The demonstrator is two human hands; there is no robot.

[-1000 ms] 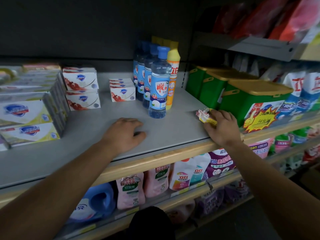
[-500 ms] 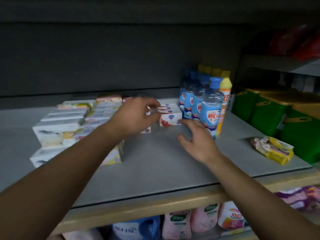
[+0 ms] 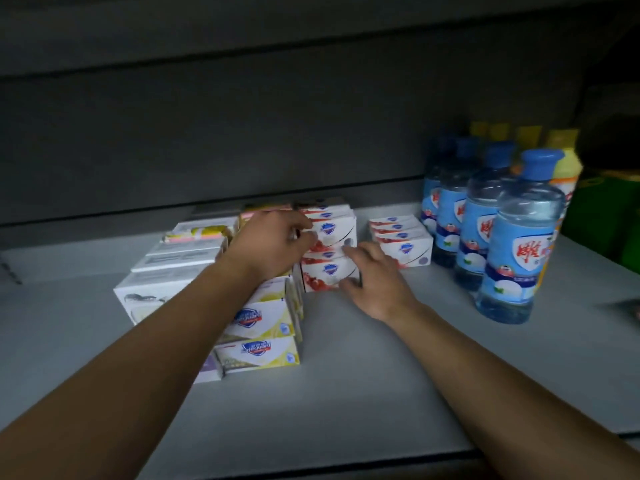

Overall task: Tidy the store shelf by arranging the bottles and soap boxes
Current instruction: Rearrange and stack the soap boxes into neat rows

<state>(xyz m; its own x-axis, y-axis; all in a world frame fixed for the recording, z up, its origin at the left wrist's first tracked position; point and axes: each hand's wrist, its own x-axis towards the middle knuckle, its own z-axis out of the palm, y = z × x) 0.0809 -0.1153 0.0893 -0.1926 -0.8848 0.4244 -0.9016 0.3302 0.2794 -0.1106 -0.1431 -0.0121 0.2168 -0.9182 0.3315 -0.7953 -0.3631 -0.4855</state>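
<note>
Left hand [image 3: 273,244] curls over the top left of the two-high stack of red-and-white cardboard soap boxes [image 3: 329,258]; right hand [image 3: 374,278] grips its right end. Bare grey shelf board [image 3: 346,375] near side. Clear blue-capped bottles [image 3: 512,237] stand right. Stack's left face hidden.

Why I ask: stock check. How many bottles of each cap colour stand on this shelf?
Blue-capped bottles: 4
Yellow-capped bottles: 4, the rear caps blurred
Total: 8
</note>
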